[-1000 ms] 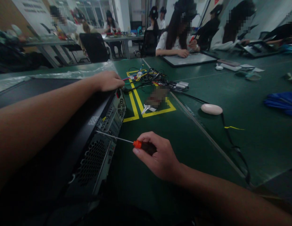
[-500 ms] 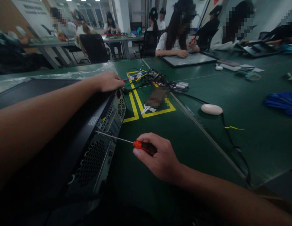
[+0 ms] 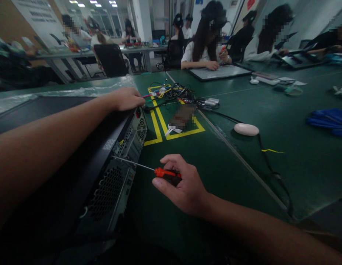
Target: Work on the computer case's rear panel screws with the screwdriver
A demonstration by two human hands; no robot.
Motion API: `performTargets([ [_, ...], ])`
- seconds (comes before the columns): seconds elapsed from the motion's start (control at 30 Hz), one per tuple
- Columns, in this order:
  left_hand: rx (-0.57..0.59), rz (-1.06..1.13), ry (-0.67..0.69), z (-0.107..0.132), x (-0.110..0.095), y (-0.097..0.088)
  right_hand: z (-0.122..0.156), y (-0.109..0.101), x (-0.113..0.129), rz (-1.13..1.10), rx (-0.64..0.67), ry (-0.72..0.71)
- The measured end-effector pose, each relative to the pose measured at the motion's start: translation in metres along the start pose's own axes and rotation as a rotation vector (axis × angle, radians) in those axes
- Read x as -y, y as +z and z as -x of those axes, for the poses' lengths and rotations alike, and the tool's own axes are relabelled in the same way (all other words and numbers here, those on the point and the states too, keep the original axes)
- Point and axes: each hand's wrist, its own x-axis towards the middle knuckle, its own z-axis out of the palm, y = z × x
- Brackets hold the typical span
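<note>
A black desktop computer case (image 3: pixel 77 147) lies on its side on the green table, its metal rear panel (image 3: pixel 119 176) facing right. My left hand (image 3: pixel 128 98) rests curled over the case's far top corner. My right hand (image 3: pixel 184 186) is closed round the red-and-black handle of a screwdriver (image 3: pixel 159 172). The thin shaft points left, and its tip touches the rear panel near the vent grille.
A tangle of cables (image 3: pixel 176 92) lies in a yellow-taped square (image 3: pixel 157 127) beyond the case. A white mouse (image 3: pixel 246 129) with a black cord sits to the right, a blue cloth (image 3: pixel 329 119) farther right. Clear plastic wrap (image 3: pixel 85 88) lies behind the case. Several people sit at the far tables.
The view has tipped slightly, so everything sits a little lower in the picture. My right hand has shifted its hold on the handle a little; the left hand stays on the case.
</note>
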Motion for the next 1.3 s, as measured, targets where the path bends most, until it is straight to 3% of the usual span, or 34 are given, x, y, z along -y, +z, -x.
performTargets([
  [0.27,0.047,0.010,-0.068,0.0034,-0.0058,-0.0033,-0.0017,0.0007,-0.0024,0.019,0.009,-0.031],
  [1.3,0.022,0.011,-0.032,0.0005,-0.0022,-0.0012,-0.0022,-0.0022,-0.0004,0.007,0.018,-0.011],
])
